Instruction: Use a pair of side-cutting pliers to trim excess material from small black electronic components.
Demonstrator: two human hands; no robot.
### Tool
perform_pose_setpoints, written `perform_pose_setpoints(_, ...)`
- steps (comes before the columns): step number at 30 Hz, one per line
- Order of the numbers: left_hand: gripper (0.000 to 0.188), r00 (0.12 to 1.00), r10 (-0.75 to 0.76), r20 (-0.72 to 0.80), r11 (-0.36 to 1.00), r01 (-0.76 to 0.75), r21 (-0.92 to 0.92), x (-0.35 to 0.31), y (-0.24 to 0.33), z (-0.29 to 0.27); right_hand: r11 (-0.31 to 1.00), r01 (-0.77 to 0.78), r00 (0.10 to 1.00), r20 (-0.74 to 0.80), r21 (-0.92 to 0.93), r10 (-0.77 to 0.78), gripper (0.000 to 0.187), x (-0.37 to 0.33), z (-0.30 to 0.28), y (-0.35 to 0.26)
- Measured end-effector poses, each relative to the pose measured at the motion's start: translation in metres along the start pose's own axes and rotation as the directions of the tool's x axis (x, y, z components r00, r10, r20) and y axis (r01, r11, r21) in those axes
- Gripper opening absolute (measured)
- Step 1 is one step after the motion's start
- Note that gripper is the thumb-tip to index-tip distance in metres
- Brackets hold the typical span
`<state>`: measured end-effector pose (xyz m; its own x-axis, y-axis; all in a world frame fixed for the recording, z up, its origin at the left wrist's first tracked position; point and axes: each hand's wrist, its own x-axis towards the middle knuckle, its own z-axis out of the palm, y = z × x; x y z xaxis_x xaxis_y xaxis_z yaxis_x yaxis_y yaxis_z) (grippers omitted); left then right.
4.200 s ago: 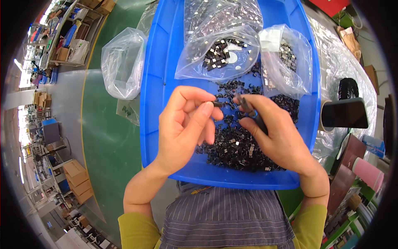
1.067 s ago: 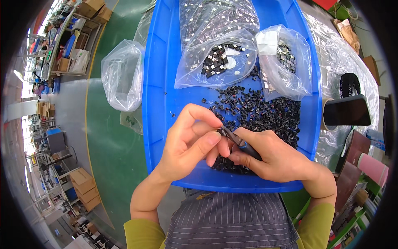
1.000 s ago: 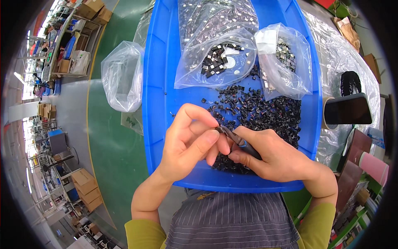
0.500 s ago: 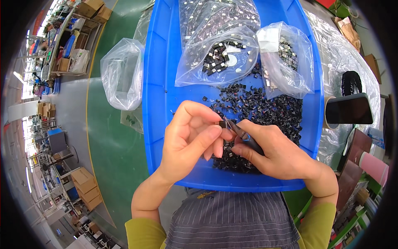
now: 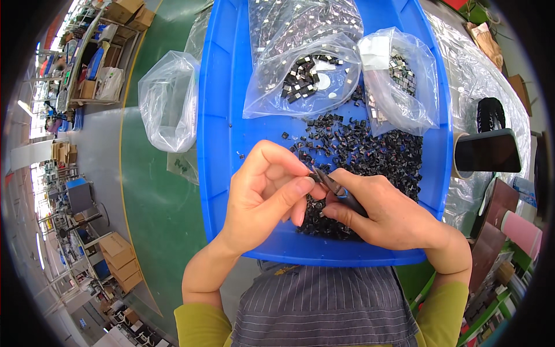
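Over a blue plastic bin (image 5: 217,115), my left hand (image 5: 263,194) pinches a small black part (image 5: 314,177) between thumb and forefinger. Its other fingers curl beneath. In my right hand (image 5: 384,211) is a pair of cutting pliers (image 5: 347,198) with dark handles and a bit of blue, wrapped by the fingers. The plier tips meet the small part at my left fingertips; whether the jaws are closed on it is too small to tell. Below both hands lies a spread of small black pieces (image 5: 376,153) on the bin floor.
Clear bags holding black and whitish pieces, one in the middle (image 5: 266,101) and one at right (image 5: 425,107), lie in the bin's far half. An empty-looking clear bag (image 5: 167,104) hangs by the left rim. Past the right rim, a black phone (image 5: 488,151) rests on a tape roll.
The small black part has turned slightly in my left fingertips, and the plier tips now sit against it. My hands have otherwise hardly moved.
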<state>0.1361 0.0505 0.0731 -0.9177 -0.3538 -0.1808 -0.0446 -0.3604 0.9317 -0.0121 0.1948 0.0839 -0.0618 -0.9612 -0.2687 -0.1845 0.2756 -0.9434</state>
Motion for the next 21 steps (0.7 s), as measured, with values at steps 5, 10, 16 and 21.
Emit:
perform_pose_setpoints(5, 0.013, 1.0, -0.002, 0.001, 1.0, 0.002, -0.011, 0.002, -0.003, 0.0, 1.0, 0.011, 1.0, 0.001, 0.016, -0.011, 0.025, -0.001, 0.002, 0.005)
perform_pose_setpoints(10, 0.012, 0.999, -0.032, -0.025, 0.999, 0.032, 0.013, 0.001, -0.002, 0.0, 0.998, -0.059, 0.997, 0.052, -0.018, 0.059, 0.027, 0.0, -0.002, -0.002)
perform_pose_setpoints(16, 0.012, 0.999, -0.017, -0.028, 0.998, 0.019, 0.062, 0.002, 0.002, 0.002, 0.998, -0.067, 0.997, 0.037, 0.017, 0.066, 0.026, -0.001, 0.001, 0.0)
perform_pose_setpoints(21, 0.013, 0.967, 0.244, 0.075, 0.786, -0.243, 0.569, -0.001, -0.007, -0.002, 0.997, -0.062, 0.998, 0.031, 0.035, 0.061, 0.025, -0.001, 0.002, 0.001)
